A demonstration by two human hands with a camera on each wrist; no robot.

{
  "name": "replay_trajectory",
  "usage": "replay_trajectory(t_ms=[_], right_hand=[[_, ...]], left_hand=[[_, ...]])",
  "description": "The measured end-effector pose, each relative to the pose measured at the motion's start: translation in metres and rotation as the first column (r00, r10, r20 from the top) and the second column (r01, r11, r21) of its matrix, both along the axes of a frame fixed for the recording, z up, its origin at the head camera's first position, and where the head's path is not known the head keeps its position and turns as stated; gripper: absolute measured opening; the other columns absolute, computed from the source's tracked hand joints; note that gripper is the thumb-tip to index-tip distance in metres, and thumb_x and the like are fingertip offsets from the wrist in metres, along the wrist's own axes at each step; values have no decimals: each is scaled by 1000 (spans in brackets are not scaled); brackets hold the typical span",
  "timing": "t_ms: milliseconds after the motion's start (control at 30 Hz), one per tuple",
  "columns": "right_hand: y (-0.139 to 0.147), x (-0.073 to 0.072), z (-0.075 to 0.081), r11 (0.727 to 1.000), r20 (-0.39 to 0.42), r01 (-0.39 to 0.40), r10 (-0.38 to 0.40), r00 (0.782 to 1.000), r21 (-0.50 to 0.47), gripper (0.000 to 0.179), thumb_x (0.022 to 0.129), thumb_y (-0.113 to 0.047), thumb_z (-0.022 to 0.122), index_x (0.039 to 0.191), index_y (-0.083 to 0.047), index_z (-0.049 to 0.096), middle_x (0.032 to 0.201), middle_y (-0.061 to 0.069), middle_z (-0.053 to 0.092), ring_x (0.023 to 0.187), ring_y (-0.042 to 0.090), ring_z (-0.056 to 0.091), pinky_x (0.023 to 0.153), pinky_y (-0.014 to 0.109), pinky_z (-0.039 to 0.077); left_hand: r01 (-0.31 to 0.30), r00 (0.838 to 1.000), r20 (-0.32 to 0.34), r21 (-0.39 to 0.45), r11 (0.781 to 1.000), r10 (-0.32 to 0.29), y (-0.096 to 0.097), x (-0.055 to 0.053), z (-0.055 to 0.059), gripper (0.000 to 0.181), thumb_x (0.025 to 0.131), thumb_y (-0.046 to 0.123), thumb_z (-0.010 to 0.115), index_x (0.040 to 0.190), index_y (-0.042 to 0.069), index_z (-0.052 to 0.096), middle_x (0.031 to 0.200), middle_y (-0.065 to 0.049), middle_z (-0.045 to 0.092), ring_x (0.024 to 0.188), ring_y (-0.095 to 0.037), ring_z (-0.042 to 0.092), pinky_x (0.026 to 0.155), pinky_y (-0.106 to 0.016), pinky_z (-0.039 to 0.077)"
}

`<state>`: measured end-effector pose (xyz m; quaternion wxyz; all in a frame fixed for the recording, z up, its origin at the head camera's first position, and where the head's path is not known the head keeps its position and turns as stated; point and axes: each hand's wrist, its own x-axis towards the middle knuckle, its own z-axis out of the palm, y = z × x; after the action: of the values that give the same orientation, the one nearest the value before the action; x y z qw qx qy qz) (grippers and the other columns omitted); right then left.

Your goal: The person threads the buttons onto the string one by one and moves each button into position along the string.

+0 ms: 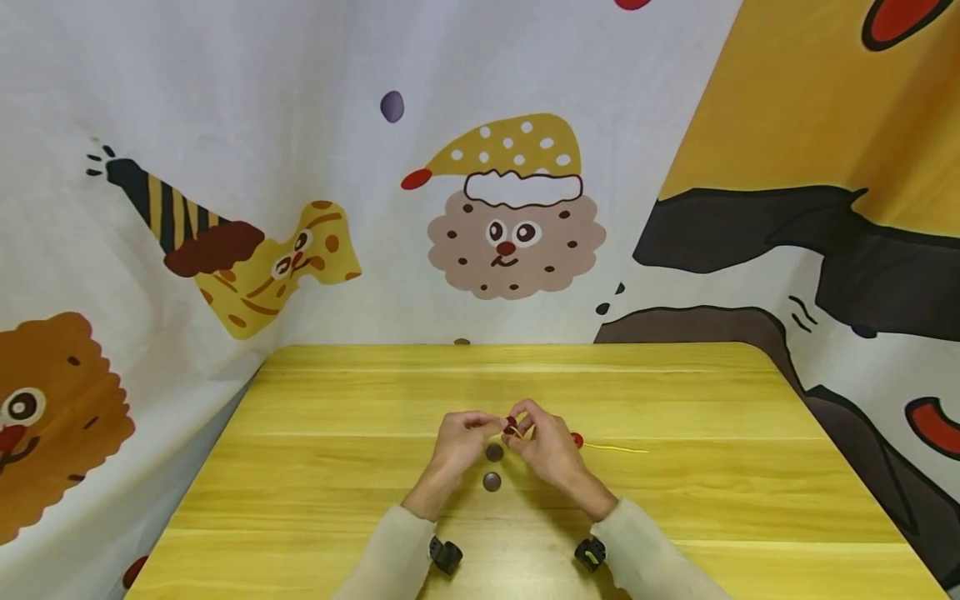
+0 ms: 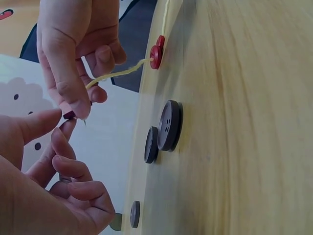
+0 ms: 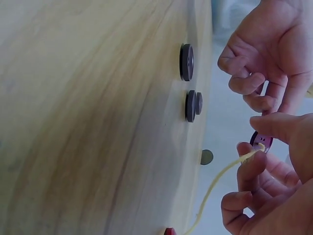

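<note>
In front of me, my left hand (image 1: 459, 442) and right hand (image 1: 551, 446) meet above the table, fingertips together at a dark red button (image 3: 261, 140). In the right wrist view, my right thumb and index finger pinch this button, with a yellow string (image 3: 222, 174) passing through one of its holes. The left wrist view has my left thumb and index fingertip pinching the edge of the button (image 2: 70, 115); the right fingers hide part of it. From there the string runs down to a bright red button (image 2: 155, 57) on the table, beyond my right hand.
Three dark brown buttons lie on the wooden table (image 1: 300, 467); a larger button (image 2: 169, 126) and a smaller button (image 2: 151, 145) are close together, while another button (image 2: 135, 214) sits apart. The string's tail (image 1: 615, 447) stretches rightward. A printed cloth (image 1: 322, 108) hangs behind the table.
</note>
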<state>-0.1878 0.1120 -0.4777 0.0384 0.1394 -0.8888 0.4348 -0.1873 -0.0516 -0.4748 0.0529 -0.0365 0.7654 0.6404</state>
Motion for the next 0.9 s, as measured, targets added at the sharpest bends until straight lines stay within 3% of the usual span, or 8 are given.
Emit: replay_trajectory(t_ms=[233, 533, 900], right_hand=[[2, -2, 0, 999, 21, -25, 26, 999, -37, 26, 84, -2, 77, 104, -12, 63, 81, 3, 67, 49, 8, 48, 43, 22, 39], [5, -4, 1, 996, 62, -56, 61, 996, -73, 30, 85, 0, 74, 112, -8, 62, 91, 9, 72, 53, 10, 54, 46, 23, 42], [6, -5, 5, 989, 52, -118, 123, 991, -88, 30, 85, 0, 71, 113, -6, 61, 96, 10, 73, 51, 9, 52, 44, 23, 40]], left_hand=[[4, 1000, 5, -16, 1000, -4, -3, -1, 0, 18, 93, 23, 68, 99, 8, 77, 105, -4, 70, 102, -21, 58, 84, -36, 43], [12, 1000, -4, -10, 1000, -12, -4, -2, 0, 19, 92, 23, 71, 101, 6, 76, 100, -6, 67, 89, -19, 55, 73, -30, 43], [38, 999, -14, -30, 999, -39, -4, -2, -2, 21, 91, 22, 73, 104, 6, 75, 89, -5, 58, 79, -17, 49, 61, -26, 38]])
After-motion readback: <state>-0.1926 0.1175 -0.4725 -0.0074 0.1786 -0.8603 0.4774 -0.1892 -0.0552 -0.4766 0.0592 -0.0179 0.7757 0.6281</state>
